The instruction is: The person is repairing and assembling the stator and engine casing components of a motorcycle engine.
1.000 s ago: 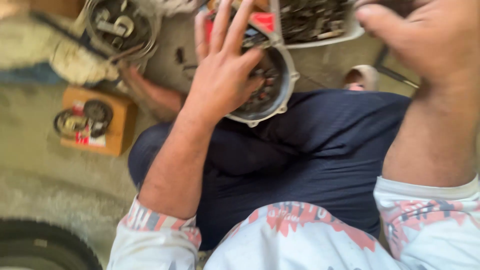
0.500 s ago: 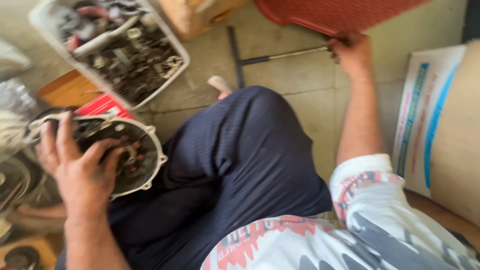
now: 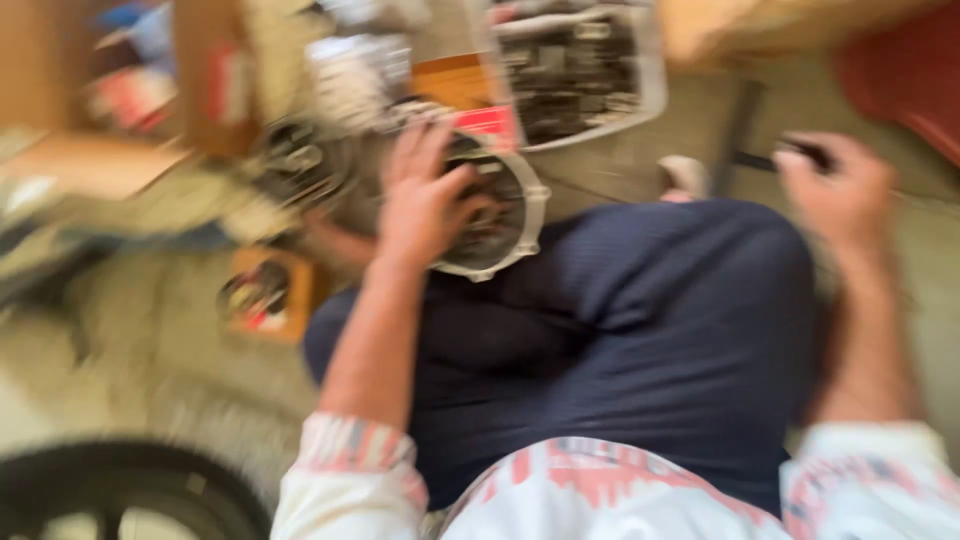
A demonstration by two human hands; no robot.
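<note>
A grey tiled floor point(image 3: 620, 185) carries it all. A white tray of dark metal parts point(image 3: 585, 75) sits at its far edge, a small orange box point(image 3: 265, 295) lies left of the seated person, and a black tyre point(image 3: 110, 490) fills the near left corner. Motion blur hides finer detail.

You had an orange-brown carton with a red label point(image 3: 487, 124) at upper centre, and another small carton point(image 3: 262, 295) at centre left.

I see bare floor point(image 3: 620, 180) open between my knee point(image 3: 680, 280) and the parts tray point(image 3: 640, 100); boxes point(image 3: 200, 70) crowd the left.
</note>
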